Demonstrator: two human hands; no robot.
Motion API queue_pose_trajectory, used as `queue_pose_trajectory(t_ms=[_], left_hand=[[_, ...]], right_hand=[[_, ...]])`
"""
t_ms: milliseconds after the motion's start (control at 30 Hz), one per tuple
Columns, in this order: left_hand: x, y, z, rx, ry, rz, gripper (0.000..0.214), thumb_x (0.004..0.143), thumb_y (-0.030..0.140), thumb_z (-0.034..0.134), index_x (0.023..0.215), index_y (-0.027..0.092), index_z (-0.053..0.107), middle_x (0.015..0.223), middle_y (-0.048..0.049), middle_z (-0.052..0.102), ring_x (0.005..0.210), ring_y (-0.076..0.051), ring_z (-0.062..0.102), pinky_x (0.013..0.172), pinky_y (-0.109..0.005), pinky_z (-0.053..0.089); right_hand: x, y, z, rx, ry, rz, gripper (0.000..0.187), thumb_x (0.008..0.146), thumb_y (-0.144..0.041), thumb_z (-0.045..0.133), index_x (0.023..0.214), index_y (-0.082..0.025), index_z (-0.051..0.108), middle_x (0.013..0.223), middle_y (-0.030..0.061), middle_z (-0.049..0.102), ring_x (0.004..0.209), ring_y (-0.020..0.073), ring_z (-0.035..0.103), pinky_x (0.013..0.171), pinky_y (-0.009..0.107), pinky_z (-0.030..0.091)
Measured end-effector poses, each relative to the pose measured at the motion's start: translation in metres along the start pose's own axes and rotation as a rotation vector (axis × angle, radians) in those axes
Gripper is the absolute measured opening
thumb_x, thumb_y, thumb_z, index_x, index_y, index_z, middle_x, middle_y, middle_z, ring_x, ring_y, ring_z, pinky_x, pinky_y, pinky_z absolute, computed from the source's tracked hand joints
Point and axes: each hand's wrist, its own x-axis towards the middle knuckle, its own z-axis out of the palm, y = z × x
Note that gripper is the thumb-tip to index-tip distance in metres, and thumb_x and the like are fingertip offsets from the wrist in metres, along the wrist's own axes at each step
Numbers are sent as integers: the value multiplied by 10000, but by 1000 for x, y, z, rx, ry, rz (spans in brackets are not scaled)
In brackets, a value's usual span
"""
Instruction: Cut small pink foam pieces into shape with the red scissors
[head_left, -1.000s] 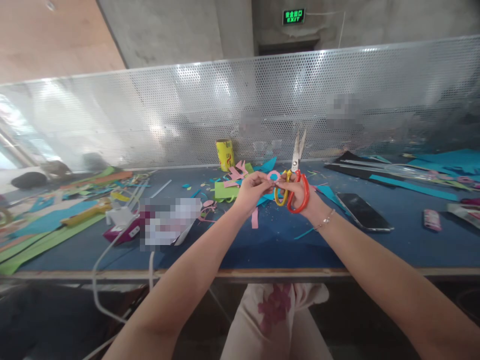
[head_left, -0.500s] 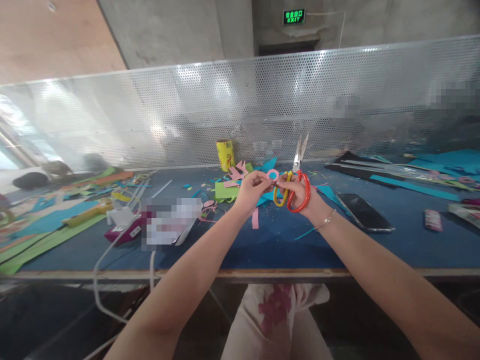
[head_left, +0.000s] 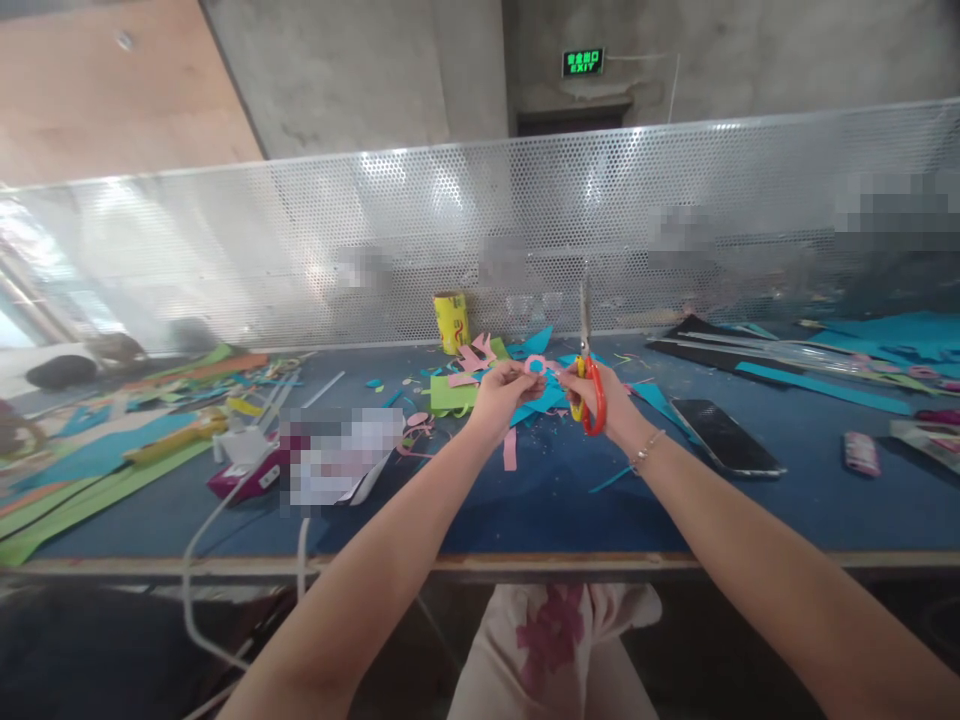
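Note:
My left hand [head_left: 506, 390] is closed, pinching a small round pink paper piece with a blue center [head_left: 535, 366]. Close beside it, my right hand [head_left: 592, 388] is closed on a pair of scissors [head_left: 588, 365] with one red and one yellow handle loop. The blades point up and away from me, seen nearly edge-on. The right fingertips are near the pink edge of the paper piece; whether they touch it I cannot tell. Under and behind both hands lie blue paper scraps [head_left: 529, 408], green paper [head_left: 448, 393] and pink cuttings [head_left: 480, 352].
A yellow tape roll [head_left: 451, 322] stands at the back. To the right lie a phone [head_left: 727, 438], a small pink item [head_left: 861, 454] and blue sheets [head_left: 885, 335]. On the left are a purple power strip [head_left: 255, 478] and colored paper strips [head_left: 105, 450]. Perforated metal panels [head_left: 337, 220] rise behind.
My right hand has turned the scissors, so the blades look narrower and the loops overlap. The hands have drawn slightly apart, and the paper piece has shifted a little left. The view has tilted up.

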Motion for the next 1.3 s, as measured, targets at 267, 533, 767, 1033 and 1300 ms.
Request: queue_pose_trajectory(t_ms=[267, 533, 767, 1033, 1300], left_hand=[[-1, -3, 1, 72, -77, -80, 184, 608, 193, 704, 638, 143, 529, 597, -7, 635, 547, -88, 593, 579, -228, 476], [-4, -3, 2, 139, -81, -101, 144, 613, 137, 666, 622, 145, 522, 579, 7, 630, 521, -76, 581, 557, -215, 474], [-4, -5, 2, 243, -102, -79, 112, 633, 107, 626, 601, 142, 525, 547, 7, 613, 500, -76, 575, 544, -212, 469], [-2, -3, 0, 265, -85, -76, 134, 636, 101, 618, 575, 141, 505, 553, -3, 620, 499, -77, 573, 545, -218, 471], [-3, -4, 1, 302, -105, -70, 126, 641, 131, 622, 608, 149, 502, 554, 12, 616, 521, -77, 579, 549, -215, 480]], right_hand=[[-6, -3, 3, 78, -62, -83, 316, 576, -398, 694, 729, -175, 530, 459, -70, 458, 411, 78, 437, 408, 222, 356], [-6, -6, 0, 60, -40, -78, 334, 569, -404, 703, 737, -180, 523, 475, -68, 460, 429, 90, 440, 429, 245, 371], [-2, -1, 1, -54, 28, -102, 356, 538, -405, 723, 740, -173, 544, 528, -42, 493, 460, 108, 465, 440, 261, 360], [4, -1, -6, -89, 94, -135, 304, 569, -398, 708, 673, -192, 509, 462, -62, 448, 409, 97, 426, 419, 247, 337], [1, 0, -3, -224, -1, -149, 328, 590, -423, 689, 722, -174, 521, 504, -48, 469, 469, 118, 487, 447, 251, 388]])
